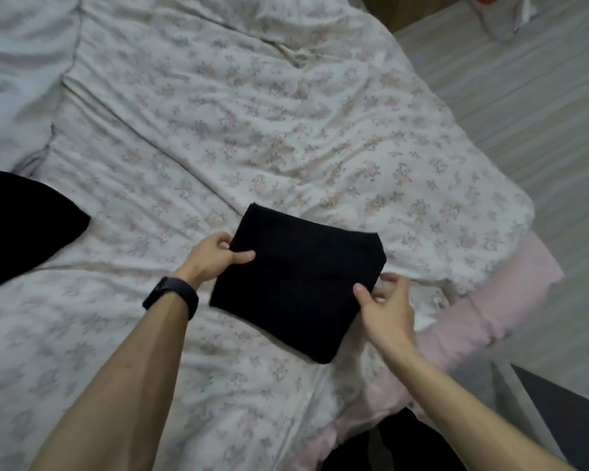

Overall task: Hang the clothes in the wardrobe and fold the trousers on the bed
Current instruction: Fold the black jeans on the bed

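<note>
Two-handed hold on folded black trousers (296,283) on the floral bed (218,130); left hand (211,263) pinching the left edge; right hand (385,307) pinching the right corner.

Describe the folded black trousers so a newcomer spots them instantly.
Start at the floral duvet. Near the viewer sits a black square, the folded trousers, gripped by the left hand and right hand. The other black garment, at the left edge, is rounded and untouched.
</note>
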Demonstrator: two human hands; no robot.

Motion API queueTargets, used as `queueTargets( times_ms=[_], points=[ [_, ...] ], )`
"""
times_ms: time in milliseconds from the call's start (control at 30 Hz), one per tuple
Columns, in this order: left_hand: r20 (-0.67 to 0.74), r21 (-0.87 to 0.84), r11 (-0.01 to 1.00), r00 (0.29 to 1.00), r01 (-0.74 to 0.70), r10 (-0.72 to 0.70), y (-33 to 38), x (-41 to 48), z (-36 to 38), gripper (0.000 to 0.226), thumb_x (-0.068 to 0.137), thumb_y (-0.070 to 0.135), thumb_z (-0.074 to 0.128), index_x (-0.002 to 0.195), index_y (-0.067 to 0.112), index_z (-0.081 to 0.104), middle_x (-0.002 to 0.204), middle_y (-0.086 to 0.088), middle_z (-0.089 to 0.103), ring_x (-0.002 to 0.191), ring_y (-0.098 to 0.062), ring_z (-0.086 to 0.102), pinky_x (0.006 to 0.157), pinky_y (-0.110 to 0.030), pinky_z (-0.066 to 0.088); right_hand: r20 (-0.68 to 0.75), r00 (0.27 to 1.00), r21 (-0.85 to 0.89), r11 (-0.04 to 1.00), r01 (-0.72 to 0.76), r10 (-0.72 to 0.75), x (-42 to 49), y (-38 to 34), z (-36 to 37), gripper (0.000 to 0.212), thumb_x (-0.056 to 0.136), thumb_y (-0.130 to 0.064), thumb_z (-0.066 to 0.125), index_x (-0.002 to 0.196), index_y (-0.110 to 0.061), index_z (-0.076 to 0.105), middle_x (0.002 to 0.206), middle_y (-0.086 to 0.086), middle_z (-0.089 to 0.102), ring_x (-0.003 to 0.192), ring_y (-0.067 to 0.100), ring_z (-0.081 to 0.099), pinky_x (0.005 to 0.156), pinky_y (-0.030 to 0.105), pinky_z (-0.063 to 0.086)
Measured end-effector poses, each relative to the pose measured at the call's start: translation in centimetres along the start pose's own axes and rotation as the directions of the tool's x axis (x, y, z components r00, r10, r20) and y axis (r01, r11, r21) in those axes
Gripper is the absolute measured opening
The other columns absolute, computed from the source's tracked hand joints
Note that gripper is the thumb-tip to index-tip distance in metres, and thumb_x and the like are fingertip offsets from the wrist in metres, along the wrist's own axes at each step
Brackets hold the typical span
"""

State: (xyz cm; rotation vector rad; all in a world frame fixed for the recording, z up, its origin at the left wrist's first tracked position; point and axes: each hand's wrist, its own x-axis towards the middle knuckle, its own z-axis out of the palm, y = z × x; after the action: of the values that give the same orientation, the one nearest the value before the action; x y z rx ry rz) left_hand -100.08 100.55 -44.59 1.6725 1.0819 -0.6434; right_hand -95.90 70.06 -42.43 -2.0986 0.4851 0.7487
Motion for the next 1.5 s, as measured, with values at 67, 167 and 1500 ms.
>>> queueTargets(
  times_ms=[67, 167, 1500],
  points=[
    [0.079, -0.242, 0.970, 0.997, 0.024, -0.005, -1.9, -2.1, 0.6, 0.042, 0.085, 0.026, 0.081, 0.120, 0.013, 0.062, 0.113, -0.002, 0.072, 0.097, -0.021, 0.072, 0.089, -0.036, 0.056, -0.019, 0.991, -0.014, 0.991, 0.133, -0.133, 1.7, -2.9, -1.5, 0.028, 0.092, -0.038, 0.070, 0.112, -0.033, 0.052, 0.095, -0.013, 0.067, 0.089, 0.013, 0.068, 0.084, 0.039, 0.054],
    [0.134, -0.536, 0.842, 0.991, 0.068, 0.005, -4.4, -4.3, 2.6, 0.042, 0.089, 0.018, 0.076, 0.127, 0.010, 0.061, 0.120, -0.012, 0.072, 0.103, -0.028, 0.073, 0.090, -0.039, 0.056, 0.000, 0.954, -0.085, 0.951, 0.297, -0.299, 5.7, -7.6, -2.4, 0.018, 0.093, -0.037, 0.067, 0.109, -0.038, 0.060, 0.096, -0.015, 0.069, 0.087, 0.007, 0.068, 0.084, 0.036, 0.054],
    [-0.385, -0.739, 0.626, 0.919, -0.249, -0.089, 2.3, -24.5, 5.5, 0.085, 0.082, -0.006, 0.077, 0.152, 0.028, 0.041, 0.093, -0.008, 0.069, 0.091, -0.021, 0.075, 0.071, -0.027, 0.060, 0.830, 0.506, -0.083, 0.846, 0.527, -0.235, 3.1, -18.9, -12.0, 0.089, 0.091, 0.012, 0.061, 0.144, -0.056, 0.038, 0.122, 0.010, 0.055, 0.089, 0.021, 0.073, 0.070, 0.045, 0.063]
  ],
)
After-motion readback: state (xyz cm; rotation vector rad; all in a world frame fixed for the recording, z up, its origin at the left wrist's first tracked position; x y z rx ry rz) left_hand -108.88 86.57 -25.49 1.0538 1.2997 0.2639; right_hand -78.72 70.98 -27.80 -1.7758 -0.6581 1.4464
